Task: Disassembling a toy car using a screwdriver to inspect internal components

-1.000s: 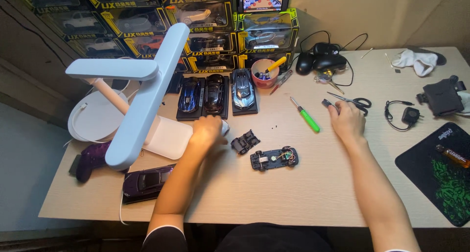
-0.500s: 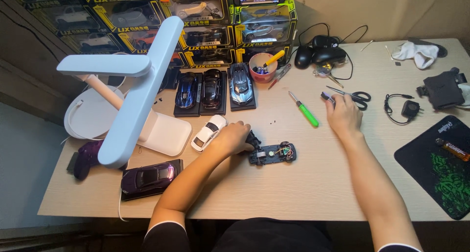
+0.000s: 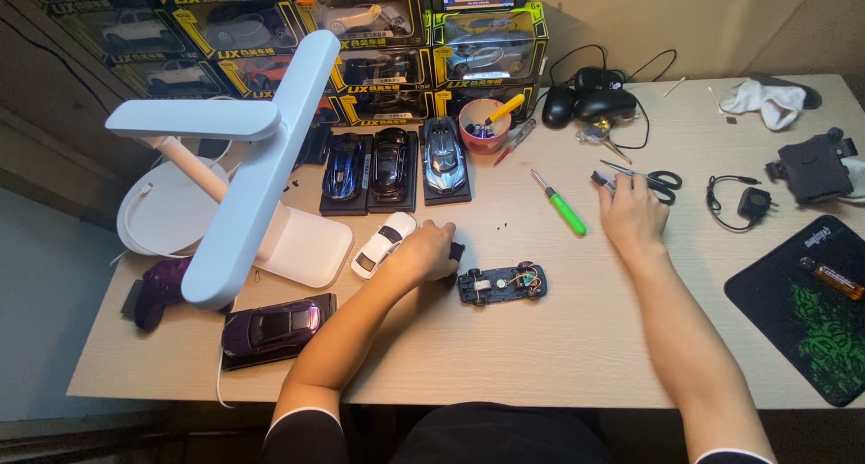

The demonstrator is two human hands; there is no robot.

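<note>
My left hand point(image 3: 423, 255) lies palm down on the wooden desk point(image 3: 559, 356), its fingers closed over a small black car part point(image 3: 456, 250). A white toy car body point(image 3: 383, 244) lies just left of it. A bare black car chassis point(image 3: 502, 284) with exposed wiring sits just to the right. My right hand point(image 3: 632, 216) rests further right, its fingertips pinching a small grey tool point(image 3: 602, 181) beside black-handled scissors point(image 3: 653, 179). A green-handled screwdriver point(image 3: 561, 204) lies between the two hands.
A white desk lamp point(image 3: 243, 185) stretches over the left side. A purple model car point(image 3: 270, 327) sits at the front left, and three model cars on stands point(image 3: 392, 167) are behind. Boxed cars point(image 3: 378, 31), a cup point(image 3: 482, 126), computer mice point(image 3: 586, 104) and a mouse pad point(image 3: 802, 311) surround them.
My left hand slid right from the white car body onto the small black part. My right hand stayed by the scissors. The view shifted slightly.
</note>
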